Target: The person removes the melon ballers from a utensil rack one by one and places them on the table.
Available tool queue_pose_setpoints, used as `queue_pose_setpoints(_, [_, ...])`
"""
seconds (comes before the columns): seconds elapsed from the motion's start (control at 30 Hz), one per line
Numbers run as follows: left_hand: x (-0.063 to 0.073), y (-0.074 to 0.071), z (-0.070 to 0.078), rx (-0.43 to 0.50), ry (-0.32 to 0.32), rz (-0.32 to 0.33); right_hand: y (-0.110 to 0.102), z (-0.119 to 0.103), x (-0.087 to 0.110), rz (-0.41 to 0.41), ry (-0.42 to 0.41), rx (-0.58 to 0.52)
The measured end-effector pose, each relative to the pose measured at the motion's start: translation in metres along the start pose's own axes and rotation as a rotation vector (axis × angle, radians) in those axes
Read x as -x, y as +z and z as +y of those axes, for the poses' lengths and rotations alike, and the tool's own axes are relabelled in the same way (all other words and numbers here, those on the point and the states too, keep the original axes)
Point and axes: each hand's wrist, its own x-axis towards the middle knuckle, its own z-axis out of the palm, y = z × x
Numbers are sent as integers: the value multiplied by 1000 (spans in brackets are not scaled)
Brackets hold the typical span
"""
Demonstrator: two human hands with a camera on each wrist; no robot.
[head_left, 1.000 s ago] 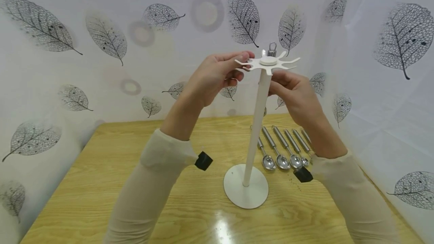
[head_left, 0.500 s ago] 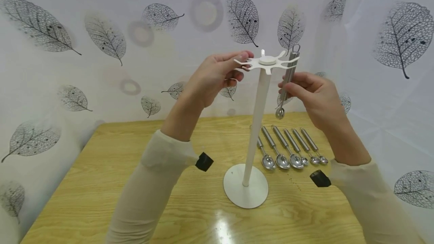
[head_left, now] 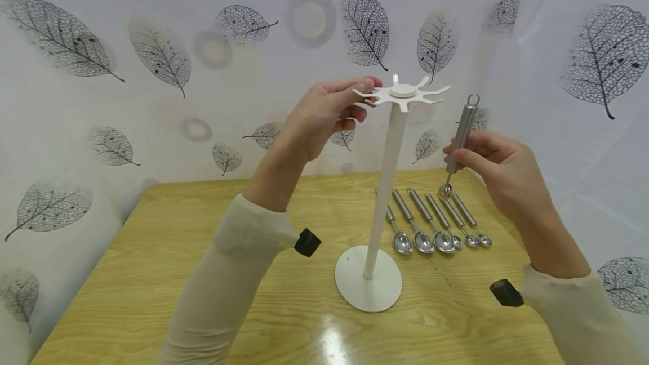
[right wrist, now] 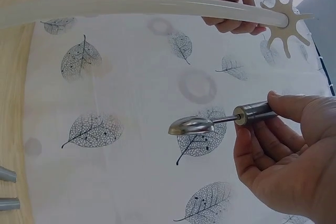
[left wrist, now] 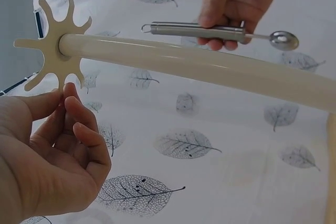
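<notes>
A white stand (head_left: 383, 190) rises from a round base and ends in a ring of curved hooks (head_left: 404, 94). My left hand (head_left: 324, 114) pinches one hook at the left of that ring between thumb and fingers, as the left wrist view shows from below. Out to the right of the pole, my right hand (head_left: 502, 173) grips a steel measuring spoon (head_left: 460, 138) by its thick handle. The handle's loop points up and the small bowl (right wrist: 191, 126) hangs down, overlapping the spoons on the table in the head view. No spoon hangs on the hooks.
Several more steel spoons (head_left: 421, 207) of different sizes lie side by side on the wooden table (head_left: 177, 263), right of the stand's base (head_left: 350, 280). A leaf-patterned cloth (head_left: 253, 72) closes off the back and sides.
My right hand has moved right and down from behind the hook ring, carrying the spoon away from the stand. The left hand has kept its pinch on the hook.
</notes>
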Motion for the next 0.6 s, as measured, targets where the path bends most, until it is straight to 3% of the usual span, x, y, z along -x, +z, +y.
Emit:
queue_pose_setpoints(0.23, [0,-1,-2,-19,18,-7,-11,10,17,15,18,-24])
queue_pose_setpoints(0.43, [-1,-2,-2,-23,18,-4,-22,18,31,31,71,52])
queue_pose_setpoints(0.6, [-1,-2,-3,-38,27,-5,-29,24,40,32,73,-50])
